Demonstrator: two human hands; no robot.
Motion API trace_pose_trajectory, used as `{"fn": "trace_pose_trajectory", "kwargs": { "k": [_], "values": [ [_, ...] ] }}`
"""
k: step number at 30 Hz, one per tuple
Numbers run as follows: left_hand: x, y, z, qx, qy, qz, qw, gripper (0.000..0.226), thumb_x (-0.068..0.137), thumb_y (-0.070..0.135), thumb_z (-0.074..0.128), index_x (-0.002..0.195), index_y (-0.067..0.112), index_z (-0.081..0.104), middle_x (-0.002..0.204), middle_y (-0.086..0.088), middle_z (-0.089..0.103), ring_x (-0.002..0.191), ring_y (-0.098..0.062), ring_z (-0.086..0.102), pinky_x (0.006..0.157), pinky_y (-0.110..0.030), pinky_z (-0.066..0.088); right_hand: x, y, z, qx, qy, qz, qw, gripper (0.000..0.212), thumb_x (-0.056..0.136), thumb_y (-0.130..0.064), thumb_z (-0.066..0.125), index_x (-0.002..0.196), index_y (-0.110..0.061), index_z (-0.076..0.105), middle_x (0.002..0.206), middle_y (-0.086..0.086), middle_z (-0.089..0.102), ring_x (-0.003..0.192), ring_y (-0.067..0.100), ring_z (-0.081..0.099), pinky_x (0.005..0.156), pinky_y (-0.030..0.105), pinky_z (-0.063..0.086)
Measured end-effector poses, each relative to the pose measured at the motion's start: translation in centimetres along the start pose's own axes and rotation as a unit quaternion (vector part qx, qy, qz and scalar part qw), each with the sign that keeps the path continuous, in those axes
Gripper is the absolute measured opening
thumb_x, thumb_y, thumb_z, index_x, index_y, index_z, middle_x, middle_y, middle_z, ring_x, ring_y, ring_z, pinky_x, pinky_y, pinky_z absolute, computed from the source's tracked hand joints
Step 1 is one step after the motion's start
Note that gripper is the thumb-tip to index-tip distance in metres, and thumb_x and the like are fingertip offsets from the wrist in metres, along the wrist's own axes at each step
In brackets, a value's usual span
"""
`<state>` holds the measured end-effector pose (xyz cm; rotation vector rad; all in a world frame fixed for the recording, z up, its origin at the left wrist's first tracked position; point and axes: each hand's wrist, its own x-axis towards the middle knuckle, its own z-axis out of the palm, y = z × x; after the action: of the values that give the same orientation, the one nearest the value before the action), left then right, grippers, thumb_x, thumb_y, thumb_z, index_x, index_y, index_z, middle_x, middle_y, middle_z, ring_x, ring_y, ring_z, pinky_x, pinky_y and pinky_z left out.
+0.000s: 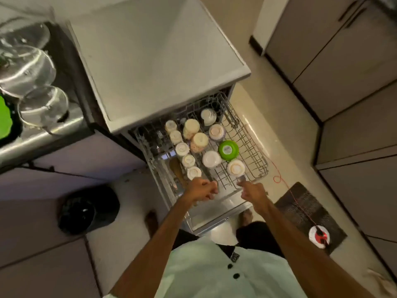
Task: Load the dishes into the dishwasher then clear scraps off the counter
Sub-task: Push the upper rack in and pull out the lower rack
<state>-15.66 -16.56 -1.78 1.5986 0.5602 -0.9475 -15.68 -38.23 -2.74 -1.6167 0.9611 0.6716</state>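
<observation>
The dishwasher's upper rack (255, 153) is pulled out below the grey counter (154, 57). It holds several upturned white cups and bowls, among them a green bowl (228, 150) and a white bowl (235, 168) at the front. My left hand (203, 189) grips the rack's front edge with curled fingers. My right hand (251, 190) also reaches the front edge, its fingers curled round the rail just below the white bowl. The open dishwasher door (214, 214) lies under both hands.
Several glass bowls (36, 87) stand upside down on a steel drainer at the left. A black bin (88, 209) sits on the floor at the left. A dark mat (309, 214) with a red-and-white object lies at the right, beside grey cabinets (354, 104).
</observation>
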Motion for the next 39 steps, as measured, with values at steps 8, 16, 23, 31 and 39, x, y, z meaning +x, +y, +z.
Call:
{"fn": "trace_pose_trajectory", "kwargs": {
  "k": [8,16,23,31,39],
  "values": [
    [5.1,-8.6,10.5,-0.228,0.007,-0.262,0.938,0.072,0.089,0.063,0.063,0.112,-0.005,0.064,0.101,-0.021,0.075,0.089,-0.03,0.075,0.076,-0.036,0.061,9.2,5.0,-1.6,0.053,-0.061,0.074,0.994,0.037,0.094,-0.029,0.067,0.125,-0.009,0.063,0.11,0.003,0.058,0.07,0.013,0.047,0.061,0.028,0.042],
    [11.8,-12.5,8.3,-0.655,0.136,-0.218,0.71,0.048,0.103,0.018,0.054,0.144,-0.004,0.041,0.141,-0.033,0.048,0.129,-0.046,0.052,0.074,-0.055,0.058,14.3,5.4,2.8,0.229,-0.095,0.134,0.959,0.021,0.088,-0.016,0.064,0.108,-0.011,0.069,0.111,0.014,0.07,0.1,0.029,0.064,0.08,0.036,0.052],
    [12.4,-11.7,5.8,-0.656,0.1,-0.181,0.726,0.039,0.105,0.01,0.047,0.141,-0.005,0.046,0.129,-0.033,0.06,0.115,-0.044,0.063,0.068,-0.049,0.063,15.2,3.0,4.7,0.226,-0.096,0.131,0.961,0.012,0.087,-0.007,0.059,0.097,-0.01,0.065,0.102,0.013,0.068,0.096,0.026,0.061,0.09,0.034,0.051],
    [16.5,-6.7,-2.5,-0.618,0.074,-0.097,0.777,0.028,0.104,0.006,0.046,0.128,-0.008,0.052,0.124,-0.034,0.063,0.107,-0.036,0.069,0.084,-0.045,0.061,18.7,-4.3,10.6,0.245,-0.133,0.067,0.958,0.016,0.092,0.003,0.048,0.082,-0.006,0.056,0.092,0.014,0.057,0.087,0.025,0.056,0.085,0.031,0.046],
    [21.9,-1.5,-10.5,-0.623,0.077,-0.004,0.778,0.027,0.099,-0.01,0.036,0.118,-0.009,0.056,0.108,-0.03,0.069,0.104,-0.035,0.068,0.097,-0.044,0.054,22.8,-12.3,17.3,0.241,-0.161,-0.013,0.957,0.027,0.087,0.014,0.044,0.076,-0.008,0.055,0.068,0.006,0.055,0.064,0.015,0.052,0.064,0.026,0.043]
  ]
}}
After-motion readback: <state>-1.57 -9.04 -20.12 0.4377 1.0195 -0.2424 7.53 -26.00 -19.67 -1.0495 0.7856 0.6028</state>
